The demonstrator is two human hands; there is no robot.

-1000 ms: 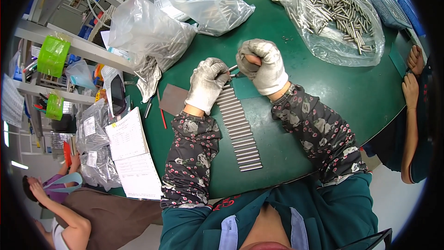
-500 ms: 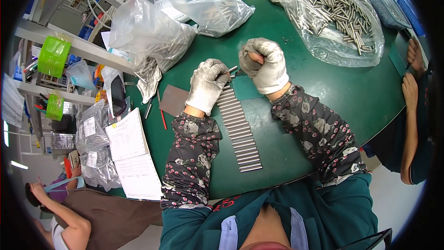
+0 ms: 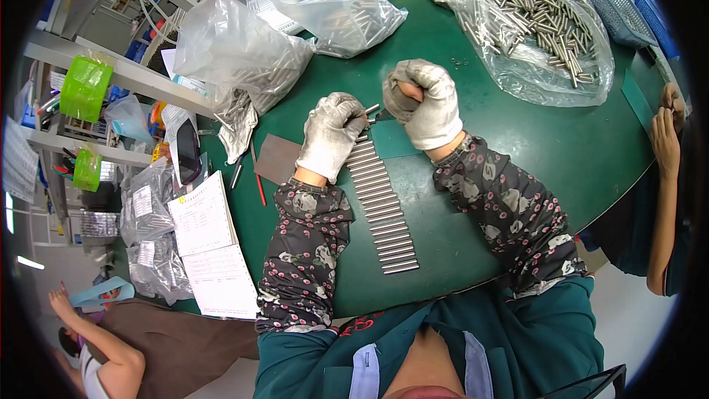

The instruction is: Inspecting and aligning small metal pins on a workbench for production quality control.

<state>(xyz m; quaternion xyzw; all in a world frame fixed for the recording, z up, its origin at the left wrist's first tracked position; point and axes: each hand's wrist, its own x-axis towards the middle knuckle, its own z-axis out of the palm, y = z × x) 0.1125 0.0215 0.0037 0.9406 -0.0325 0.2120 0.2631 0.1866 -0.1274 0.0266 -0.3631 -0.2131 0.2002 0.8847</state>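
A column of metal pins [image 3: 382, 207], lying side by side, runs down the green table between my forearms. At its far end my left hand [image 3: 330, 133], in a white glove, is closed with its fingertips at a short metal pin [image 3: 372, 108]. My right hand [image 3: 425, 107], gloved with a bare thumb tip showing, is curled closed just to the right; whatever its fingers hold is hidden. Under its wrist lies a small green sheet [image 3: 393, 140], touching the column. A brown square sheet [image 3: 278, 159] lies left of my left wrist.
A clear bag [image 3: 528, 85] with many loose pins spreads at the far right, beside a grey basket [image 3: 609, 0]. Two bags [image 3: 236, 37] of pins stand far left. Papers [image 3: 214, 251], a phone [image 3: 190, 151] and a red pen [image 3: 261, 189] lie left. A co-worker's hands [image 3: 666, 125] are at the right edge.
My hands have hardly moved. The co-worker's hands at the right edge have come closer together, and a person at the lower left has shifted a light blue thing.
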